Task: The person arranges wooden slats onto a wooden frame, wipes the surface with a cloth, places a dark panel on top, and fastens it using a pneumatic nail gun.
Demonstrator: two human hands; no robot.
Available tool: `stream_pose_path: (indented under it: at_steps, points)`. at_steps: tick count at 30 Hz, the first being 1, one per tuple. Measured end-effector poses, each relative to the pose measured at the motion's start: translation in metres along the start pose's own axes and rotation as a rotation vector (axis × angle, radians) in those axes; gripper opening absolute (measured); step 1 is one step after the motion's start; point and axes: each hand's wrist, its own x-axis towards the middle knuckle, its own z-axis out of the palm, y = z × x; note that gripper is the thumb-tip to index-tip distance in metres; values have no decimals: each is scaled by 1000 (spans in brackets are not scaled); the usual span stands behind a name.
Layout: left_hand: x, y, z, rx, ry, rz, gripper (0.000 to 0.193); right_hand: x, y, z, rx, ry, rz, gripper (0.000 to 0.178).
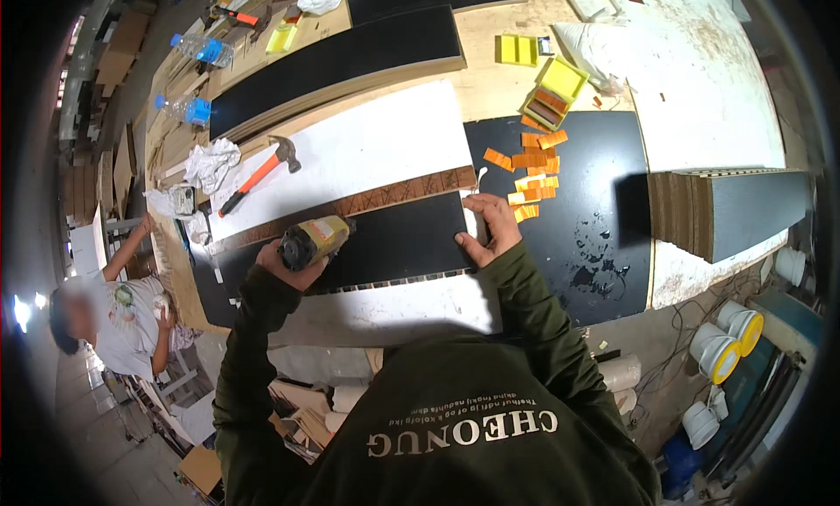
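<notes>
My left hand point(293, 268) is closed round a dark nail gun point(317, 242) with a yellowish label, above the left part of a narrow black board point(398, 242). My right hand point(494, 230) is at that board's right end, its thumb and forefinger pressed to the end edge. Along the board's far side runs a brown strip point(367, 199) with dark criss-cross marks. Beyond it lies a white panel point(376, 147), and on this rests a claw hammer point(261, 175) with an orange handle. Below the nail gun, the nose and any contact are hidden.
Orange staple strips point(529, 160) lie scattered on a black panel point(604, 209), near an open yellow box point(560, 82). Stacked dark boards point(726, 210) stand at right. Black boards point(341, 64) and water bottles point(203, 49) are at the far left. A person point(122, 314) sits at left, one hand on the table edge.
</notes>
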Motion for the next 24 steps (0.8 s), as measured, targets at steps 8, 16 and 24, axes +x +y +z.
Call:
stream_pose_path:
  at_steps: [8,16,24]
  points:
    - [10,24,-4,83,-71,-69,59,6,8,0,-11,-1,11,48]
    - [1,36,-7,-20,-11,-91,35,7,-3,-2,-37,62,-69,48]
    - [-4,37,2,-13,4,22,38,-3,2,-3,-10,-13,-22,47]
